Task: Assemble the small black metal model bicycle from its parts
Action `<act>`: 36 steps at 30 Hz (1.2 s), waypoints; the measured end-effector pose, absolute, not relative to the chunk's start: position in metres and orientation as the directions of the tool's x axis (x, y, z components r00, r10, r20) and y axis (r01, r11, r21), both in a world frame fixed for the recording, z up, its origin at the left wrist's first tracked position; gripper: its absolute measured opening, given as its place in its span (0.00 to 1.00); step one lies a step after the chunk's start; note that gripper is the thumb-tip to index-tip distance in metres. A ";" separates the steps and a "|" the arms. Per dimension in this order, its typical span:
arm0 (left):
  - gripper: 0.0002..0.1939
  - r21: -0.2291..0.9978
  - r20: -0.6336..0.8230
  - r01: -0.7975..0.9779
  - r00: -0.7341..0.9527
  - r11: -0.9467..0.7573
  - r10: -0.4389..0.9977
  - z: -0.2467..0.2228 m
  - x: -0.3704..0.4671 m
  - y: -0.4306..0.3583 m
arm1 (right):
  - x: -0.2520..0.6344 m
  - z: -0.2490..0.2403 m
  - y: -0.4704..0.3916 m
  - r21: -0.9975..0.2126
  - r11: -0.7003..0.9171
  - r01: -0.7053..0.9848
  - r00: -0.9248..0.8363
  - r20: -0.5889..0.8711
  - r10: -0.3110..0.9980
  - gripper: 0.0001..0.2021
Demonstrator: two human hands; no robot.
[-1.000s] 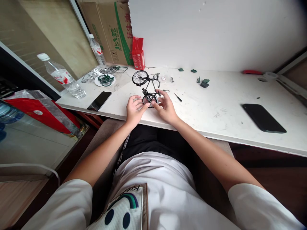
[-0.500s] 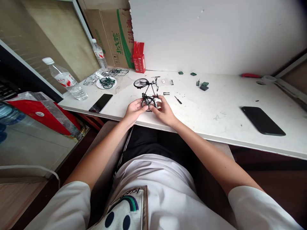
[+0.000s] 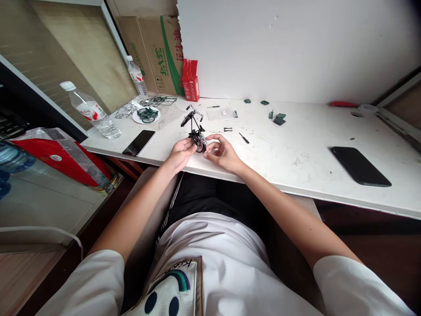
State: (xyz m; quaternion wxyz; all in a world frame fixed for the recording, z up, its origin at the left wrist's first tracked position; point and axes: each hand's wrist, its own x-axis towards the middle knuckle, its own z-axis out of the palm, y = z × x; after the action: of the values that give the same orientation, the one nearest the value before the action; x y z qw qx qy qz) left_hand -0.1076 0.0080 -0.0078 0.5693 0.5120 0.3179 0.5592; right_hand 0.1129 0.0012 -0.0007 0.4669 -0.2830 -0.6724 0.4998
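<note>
A small black model bicycle (image 3: 198, 141) stands near the table's front edge, its handlebar pointing up and away from me. My left hand (image 3: 181, 152) grips its near wheel from the left, thumb in front and fingers behind. On the other side, my right hand (image 3: 221, 152) has curled fingers, with thumb and fingertips at the right edge of the same wheel. Those fingertips are partly lost against the dark parts. Beyond the right hand lie a small black part (image 3: 228, 129) and a short dark tool (image 3: 244, 138), perhaps a screwdriver.
On the left are a phone (image 3: 139, 142), a white plate (image 3: 135, 116) with a green model bicycle, part frames (image 3: 164, 101) and water bottles (image 3: 88, 109). A red box (image 3: 191, 81) stands behind. Green pieces (image 3: 279, 118) and a black slab-like object (image 3: 361, 166) lie to the right.
The model bicycle has been turned and tilted, so its wheels now show nearly edge-on and the handlebar sits higher. My right fingers have shifted to the wheel's right edge.
</note>
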 end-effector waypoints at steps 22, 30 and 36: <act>0.23 0.849 0.055 -0.497 0.422 0.180 0.905 0.004 -0.106 -0.009 | 0.108 0.009 -0.019 -0.473 0.850 0.232 -0.343 0.778 0.527 0.09; 0.20 0.873 0.069 -0.453 0.482 0.181 0.874 0.006 -0.106 -0.010 | 0.105 0.009 -0.019 -0.576 0.789 0.216 -0.224 0.757 0.614 0.15; 0.21 0.888 0.088 -0.434 0.479 0.149 0.873 0.002 -0.108 -0.007 | 0.106 0.009 -0.018 -0.623 0.762 0.178 -0.218 0.730 0.648 0.20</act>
State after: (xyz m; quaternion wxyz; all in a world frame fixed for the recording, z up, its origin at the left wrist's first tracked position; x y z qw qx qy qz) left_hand -0.1083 -0.0073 0.0020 0.7209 0.4688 0.2342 0.4535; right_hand 0.1056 -0.0178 0.0089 0.5620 -0.2745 -0.7517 0.2092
